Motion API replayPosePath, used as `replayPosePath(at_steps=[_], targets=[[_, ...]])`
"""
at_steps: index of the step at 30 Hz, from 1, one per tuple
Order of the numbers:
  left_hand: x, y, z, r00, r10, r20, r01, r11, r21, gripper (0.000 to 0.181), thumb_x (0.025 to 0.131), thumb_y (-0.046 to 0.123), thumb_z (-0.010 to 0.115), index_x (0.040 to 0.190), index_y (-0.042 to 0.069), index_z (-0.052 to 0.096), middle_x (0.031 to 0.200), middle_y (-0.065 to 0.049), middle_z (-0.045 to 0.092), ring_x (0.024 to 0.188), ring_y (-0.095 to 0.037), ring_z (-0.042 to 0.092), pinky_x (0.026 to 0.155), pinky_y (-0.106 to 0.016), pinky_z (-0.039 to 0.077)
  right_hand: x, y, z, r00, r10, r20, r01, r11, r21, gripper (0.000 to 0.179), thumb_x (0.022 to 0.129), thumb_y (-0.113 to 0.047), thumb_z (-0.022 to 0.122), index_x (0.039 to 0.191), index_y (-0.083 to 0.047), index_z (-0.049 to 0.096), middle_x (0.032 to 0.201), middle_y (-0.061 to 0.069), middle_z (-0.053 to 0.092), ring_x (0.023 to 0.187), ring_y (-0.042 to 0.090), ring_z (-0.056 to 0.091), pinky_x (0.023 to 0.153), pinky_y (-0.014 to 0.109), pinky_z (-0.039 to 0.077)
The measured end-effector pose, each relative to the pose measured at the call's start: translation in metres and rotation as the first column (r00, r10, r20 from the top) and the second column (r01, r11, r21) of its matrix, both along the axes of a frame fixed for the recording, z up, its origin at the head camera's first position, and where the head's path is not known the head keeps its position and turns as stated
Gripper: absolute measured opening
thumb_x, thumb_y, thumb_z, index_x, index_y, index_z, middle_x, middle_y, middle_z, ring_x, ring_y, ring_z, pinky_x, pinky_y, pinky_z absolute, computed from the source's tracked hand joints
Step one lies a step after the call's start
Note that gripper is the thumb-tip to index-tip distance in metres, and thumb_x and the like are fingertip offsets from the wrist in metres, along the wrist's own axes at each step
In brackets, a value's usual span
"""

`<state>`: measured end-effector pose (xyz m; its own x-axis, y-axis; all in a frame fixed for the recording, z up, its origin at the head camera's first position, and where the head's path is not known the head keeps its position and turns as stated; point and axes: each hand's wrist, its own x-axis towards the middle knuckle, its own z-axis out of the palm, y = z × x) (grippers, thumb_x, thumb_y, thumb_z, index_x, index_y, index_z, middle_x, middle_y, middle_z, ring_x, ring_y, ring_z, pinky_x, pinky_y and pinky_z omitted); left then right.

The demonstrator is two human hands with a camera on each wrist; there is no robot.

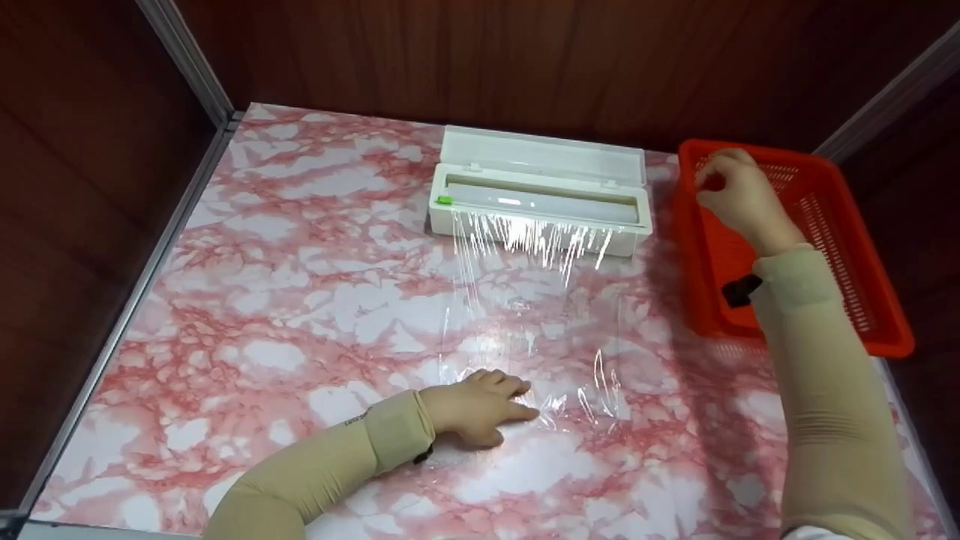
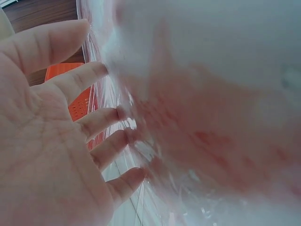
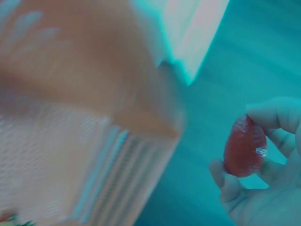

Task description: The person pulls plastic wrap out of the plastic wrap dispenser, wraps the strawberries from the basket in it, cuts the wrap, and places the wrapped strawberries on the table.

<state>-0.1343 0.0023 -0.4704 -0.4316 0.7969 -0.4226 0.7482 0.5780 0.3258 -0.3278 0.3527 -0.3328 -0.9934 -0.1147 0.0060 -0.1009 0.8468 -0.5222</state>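
My left hand (image 1: 480,409) rests with spread fingers on the near end of a sheet of cling film (image 1: 536,322) lying on the table. In the left wrist view its fingertips touch the film. The film runs back to a white cling film dispenser (image 1: 442,223), whose lid (image 1: 540,154) stands open and whose front edge carries a green slider (image 1: 445,200). Over the left side of the orange-red basket (image 1: 889,300), my right hand (image 1: 742,195) pinches a small red egg-shaped thing (image 3: 245,147) with shiny spots. Its exact kind is unclear.
The pink-and-white marbled table (image 1: 285,300) is bounded by a dark wood panel (image 1: 420,60) at the back and by side panels. Something small with green on it shows at the lower left edge of the right wrist view, too cut off to identify.
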Motion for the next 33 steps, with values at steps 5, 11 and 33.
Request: replayPosePath(at_steps=[5, 11, 33], targets=[[0.001, 0.0, -0.001, 0.999, 0.0, -0.04, 0.0, 1.0, 0.008, 0.063, 0.085, 0.032, 0.059, 0.141, 0.041, 0.031, 0.153, -0.002, 0.02, 0.135, -0.025, 0.028, 0.112, -0.042, 0.025, 0.013, -0.045, 0.005, 0.976, 0.18, -0.126, -0.187, 0.981, -0.045, 0.014, 0.079, 0.007, 0.056, 0.092, 0.003, 0.058, 0.134, 0.015, 0.041, 0.124, 0.036, 0.037, 0.097, 0.049, 0.039], [0.002, 0.0, -0.002, 0.997, -0.004, -0.073, 0.004, 1.0, 0.006, 0.062, 0.085, 0.033, 0.058, 0.141, 0.041, 0.032, 0.153, -0.002, 0.021, 0.135, -0.025, 0.029, 0.111, -0.042, 0.026, 0.045, -0.093, -0.007, 0.858, 0.505, -0.09, -0.506, 0.862, 0.022, 0.015, 0.075, 0.006, 0.062, 0.087, -0.005, 0.061, 0.134, 0.019, 0.044, 0.122, 0.036, 0.043, 0.09, 0.046, 0.048], [0.004, 0.0, 0.0, 0.987, -0.033, -0.159, 0.037, 0.999, 0.023, 0.061, 0.082, 0.033, 0.06, 0.138, 0.041, 0.038, 0.148, -0.004, 0.031, 0.126, -0.024, 0.037, 0.103, -0.04, 0.033, 0.126, -0.157, -0.102, 0.56, 0.807, 0.187, -0.827, 0.53, 0.188, 0.014, 0.077, -0.011, 0.07, 0.087, -0.014, 0.062, 0.135, 0.015, 0.045, 0.111, 0.03, 0.056, 0.086, 0.035, 0.052]])
